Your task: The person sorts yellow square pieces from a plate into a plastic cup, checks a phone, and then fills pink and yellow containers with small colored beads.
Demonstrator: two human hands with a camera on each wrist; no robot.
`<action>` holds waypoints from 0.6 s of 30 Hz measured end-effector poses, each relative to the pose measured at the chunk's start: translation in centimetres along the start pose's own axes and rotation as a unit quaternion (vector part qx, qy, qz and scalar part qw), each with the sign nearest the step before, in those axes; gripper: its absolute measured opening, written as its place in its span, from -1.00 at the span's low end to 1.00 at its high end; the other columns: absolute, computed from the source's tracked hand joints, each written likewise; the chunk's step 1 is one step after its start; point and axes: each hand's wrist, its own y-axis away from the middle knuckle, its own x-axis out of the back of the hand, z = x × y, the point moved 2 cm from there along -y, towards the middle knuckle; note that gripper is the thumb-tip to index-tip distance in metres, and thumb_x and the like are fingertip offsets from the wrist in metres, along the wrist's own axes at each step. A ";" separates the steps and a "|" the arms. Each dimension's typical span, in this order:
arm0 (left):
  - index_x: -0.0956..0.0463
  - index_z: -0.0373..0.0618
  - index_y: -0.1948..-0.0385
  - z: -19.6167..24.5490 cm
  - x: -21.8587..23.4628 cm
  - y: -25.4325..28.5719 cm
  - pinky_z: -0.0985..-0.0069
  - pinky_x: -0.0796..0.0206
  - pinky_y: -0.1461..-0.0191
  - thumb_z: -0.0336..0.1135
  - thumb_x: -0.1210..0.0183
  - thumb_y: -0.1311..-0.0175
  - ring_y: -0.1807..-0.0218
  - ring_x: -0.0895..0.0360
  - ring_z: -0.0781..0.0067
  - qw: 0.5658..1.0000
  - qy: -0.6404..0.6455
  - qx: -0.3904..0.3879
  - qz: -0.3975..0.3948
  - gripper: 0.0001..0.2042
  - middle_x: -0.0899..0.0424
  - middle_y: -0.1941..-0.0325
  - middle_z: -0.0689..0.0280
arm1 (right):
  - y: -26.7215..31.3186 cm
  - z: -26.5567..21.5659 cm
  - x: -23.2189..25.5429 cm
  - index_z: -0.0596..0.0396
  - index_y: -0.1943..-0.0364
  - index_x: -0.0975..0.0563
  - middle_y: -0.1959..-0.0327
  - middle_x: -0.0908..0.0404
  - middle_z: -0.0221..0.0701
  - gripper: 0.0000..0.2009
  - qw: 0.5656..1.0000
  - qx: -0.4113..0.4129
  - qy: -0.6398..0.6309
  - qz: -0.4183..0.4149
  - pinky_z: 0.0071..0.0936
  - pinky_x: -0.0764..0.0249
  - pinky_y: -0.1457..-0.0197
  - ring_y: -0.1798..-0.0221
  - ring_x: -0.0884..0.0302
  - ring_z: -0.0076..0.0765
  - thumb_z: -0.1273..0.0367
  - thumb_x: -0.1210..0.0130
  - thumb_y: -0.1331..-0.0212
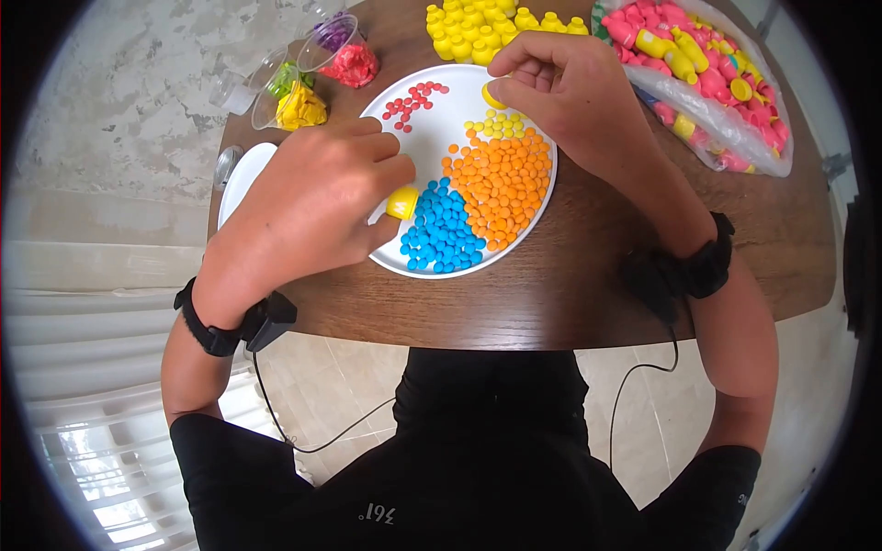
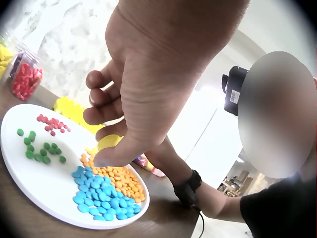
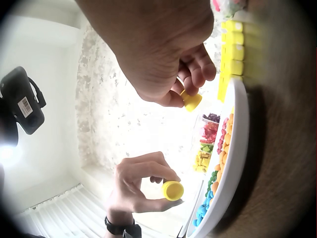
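Observation:
My left hand (image 1: 322,197) holds a small yellow cup-shaped piece (image 1: 401,203) with a white mark, beside the blue candies (image 1: 443,234). In the right wrist view its round end faces the camera. Over the plate's far edge, my right hand (image 1: 588,101) pinches a small yellow cap-like piece (image 3: 192,101) between thumb and fingers. Below both hands lies a round white plate (image 1: 432,115) of sorted button candies: orange (image 1: 503,188), yellow (image 1: 496,125), red (image 1: 409,103) and blue. Green candies (image 2: 42,151) show in the left wrist view; my left hand hides them from the head camera.
Yellow bottles (image 1: 469,32) stand in rows behind the plate. A plastic bag (image 1: 707,78) of pink and yellow pieces lies at the back right. Clear cups with yellow (image 1: 300,107) and red wrapped-looking pieces (image 1: 351,66) lie back left. Another white plate (image 1: 241,188) sits partly under my left arm.

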 end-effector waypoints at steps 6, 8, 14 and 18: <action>-0.66 -0.21 0.41 -0.8 0.4 0.0 0.19 -0.44 0.26 -0.46 -0.44 0.21 0.30 -0.60 0.06 1.000 -0.006 -0.003 -0.014 -0.76 -0.62 0.41 0.17 | 0.2 0.1 0.2 0.23 0.33 -0.72 0.58 -0.66 -0.33 -0.83 0.999 -0.038 -0.010 -0.022 -0.47 -0.47 0.37 0.52 -0.57 -0.47 0.38 -0.35 -0.10; -0.67 -0.20 0.41 -1.9 1.0 -0.2 0.19 -0.44 0.25 -0.43 -0.48 0.20 0.31 -0.60 0.05 0.997 -0.011 0.011 0.071 -0.75 -0.63 0.38 0.16 | 0.0 -0.1 0.2 0.24 0.31 -0.74 0.53 -0.70 -0.33 -0.83 0.999 -0.037 -0.012 -0.013 -0.51 -0.51 0.32 0.48 -0.60 -0.49 0.39 -0.37 -0.12; -0.70 -0.19 0.37 -1.5 -0.3 0.3 0.21 -0.47 0.21 -0.42 -0.47 0.16 0.26 -0.61 0.10 0.999 0.011 -0.028 -0.016 -0.75 -0.62 0.37 0.18 | 0.0 -0.2 0.4 0.24 0.20 -0.75 0.40 -0.76 -0.50 -0.85 0.997 -0.065 -0.014 -0.043 -0.71 -0.37 0.34 0.42 -0.47 -0.78 0.42 -0.36 -0.24; -0.70 -0.19 0.36 -1.2 -0.2 0.8 0.21 -0.45 0.24 -0.45 -0.46 0.20 0.28 -0.62 0.10 1.000 0.022 -0.012 -0.001 -0.74 -0.62 0.38 0.19 | 0.1 -0.4 0.3 0.24 0.19 -0.75 0.39 -0.76 -0.50 -0.84 0.997 -0.053 -0.017 -0.045 -0.71 -0.36 0.34 0.41 -0.48 -0.79 0.42 -0.36 -0.25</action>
